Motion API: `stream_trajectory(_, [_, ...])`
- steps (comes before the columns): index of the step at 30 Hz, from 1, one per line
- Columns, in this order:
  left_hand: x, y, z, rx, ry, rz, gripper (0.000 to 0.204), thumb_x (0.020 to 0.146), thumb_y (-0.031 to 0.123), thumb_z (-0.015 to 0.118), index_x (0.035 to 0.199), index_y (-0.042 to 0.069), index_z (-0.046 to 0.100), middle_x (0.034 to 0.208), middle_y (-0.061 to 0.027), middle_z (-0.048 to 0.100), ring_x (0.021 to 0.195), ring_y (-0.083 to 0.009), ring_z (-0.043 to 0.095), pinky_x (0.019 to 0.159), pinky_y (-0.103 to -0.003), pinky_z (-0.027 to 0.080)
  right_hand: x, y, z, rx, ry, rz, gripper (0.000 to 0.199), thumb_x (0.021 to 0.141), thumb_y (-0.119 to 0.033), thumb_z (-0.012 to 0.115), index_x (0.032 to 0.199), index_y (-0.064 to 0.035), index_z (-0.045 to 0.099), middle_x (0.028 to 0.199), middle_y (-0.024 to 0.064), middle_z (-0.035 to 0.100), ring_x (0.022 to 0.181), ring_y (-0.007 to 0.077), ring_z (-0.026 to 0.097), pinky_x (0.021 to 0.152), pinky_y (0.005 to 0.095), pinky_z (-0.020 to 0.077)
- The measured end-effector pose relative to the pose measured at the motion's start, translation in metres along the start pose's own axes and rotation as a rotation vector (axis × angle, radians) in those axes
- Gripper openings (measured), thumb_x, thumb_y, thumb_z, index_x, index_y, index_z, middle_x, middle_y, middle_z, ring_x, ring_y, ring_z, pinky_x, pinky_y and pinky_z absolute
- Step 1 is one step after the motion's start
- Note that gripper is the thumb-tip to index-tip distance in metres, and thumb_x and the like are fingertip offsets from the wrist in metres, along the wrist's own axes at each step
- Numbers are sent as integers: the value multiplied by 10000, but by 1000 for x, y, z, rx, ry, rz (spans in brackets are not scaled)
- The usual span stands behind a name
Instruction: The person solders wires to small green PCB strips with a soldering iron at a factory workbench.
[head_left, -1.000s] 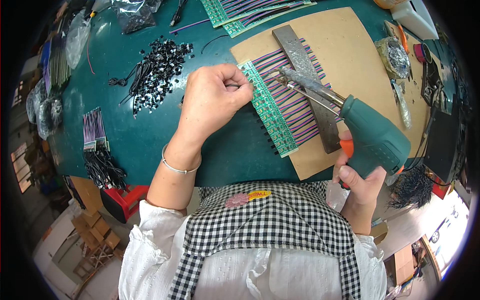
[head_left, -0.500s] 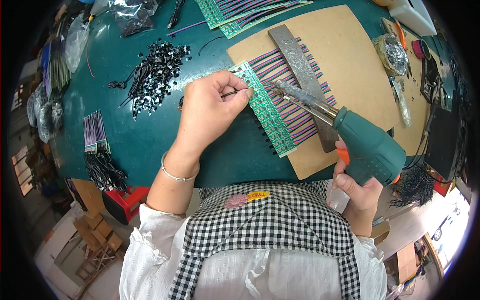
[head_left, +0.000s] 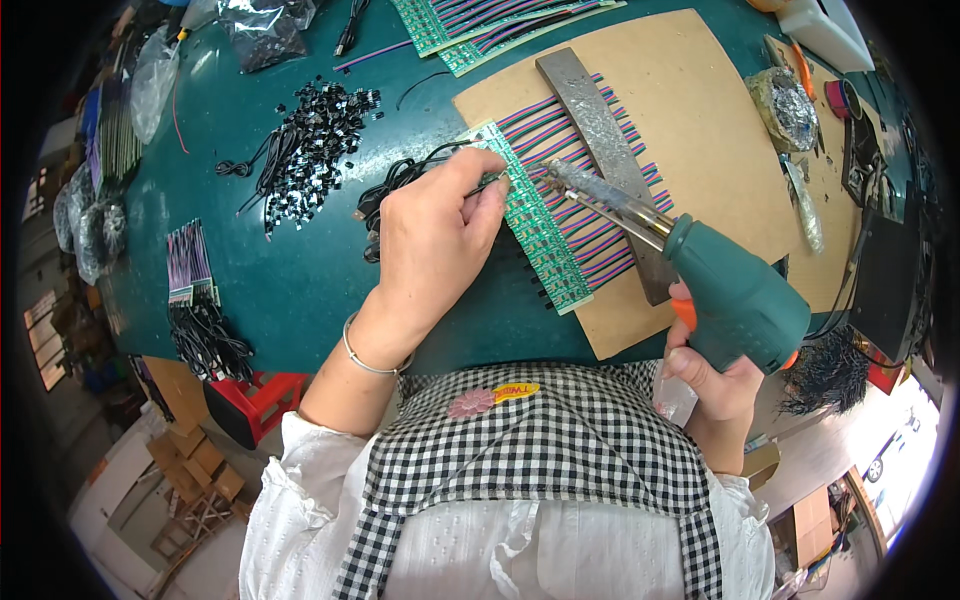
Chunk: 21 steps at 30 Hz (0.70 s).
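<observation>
While green bench top [head_left: 300, 270] fills most of view, brown board [head_left: 700, 130] lies on it, grey metal bar [head_left: 600, 130] pinning striped ribbon wires [head_left: 575, 195] across board. Green circuit strip [head_left: 540, 235] at wire ends, near board's left edge. Right hand [head_left: 715, 385] closed around green soldering gun [head_left: 735, 300], tip at strip. Left hand [head_left: 435, 240] pinches thin wire, probably solder. Risk: hot tip close to fingertips [head_left: 497, 188]; slip could burn or bridge pads. Black connector pile [head_left: 310, 145] further back.

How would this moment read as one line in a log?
left hand: pinching thin wire at green circuit strip | right hand: gripping green soldering gun, tip at strip | striped ribbon wires under metal bar
</observation>
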<state>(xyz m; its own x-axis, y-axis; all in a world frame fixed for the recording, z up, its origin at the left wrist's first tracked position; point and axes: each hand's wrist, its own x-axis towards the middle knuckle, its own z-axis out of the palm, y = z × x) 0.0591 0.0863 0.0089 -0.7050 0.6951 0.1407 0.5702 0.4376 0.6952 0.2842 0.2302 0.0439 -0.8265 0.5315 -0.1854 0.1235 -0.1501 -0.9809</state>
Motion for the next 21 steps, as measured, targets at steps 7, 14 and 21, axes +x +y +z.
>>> stream_trajectory(7, [11, -12, 1, 152, 19, 358, 106, 759, 52, 657, 824, 78, 577, 787, -60, 557, 594, -243, 590, 484, -338, 460, 0, 4, -4, 151, 28, -27, 536, 716, 48, 689, 1202, 98, 468, 1106, 228, 581, 635, 150, 581, 523, 253, 499])
stream_trajectory(14, [10, -7, 7, 197, 32, 316, 154, 756, 18, 636, 818, 56, 501, 780, -79, 518, 598, -263, 578, 488, -356, 461, -1, 3, -2, 107, 126, -33, 617, 694, -78, 760, 1175, 117, 427, 1083, 210, 513, 535, 157, 544, 414, 245, 468])
stream_trajectory(21, [0, -11, 7, 8, 105, 284, 174, 708, -10, 695, 816, 37, 566, 773, -83, 551, 567, -228, 564, 492, -315, 464, -2, 4, -2, 122, 117, -27, 617, 697, -79, 758, 1180, 116, 427, 1094, 211, 515, 540, 159, 547, 423, 246, 467])
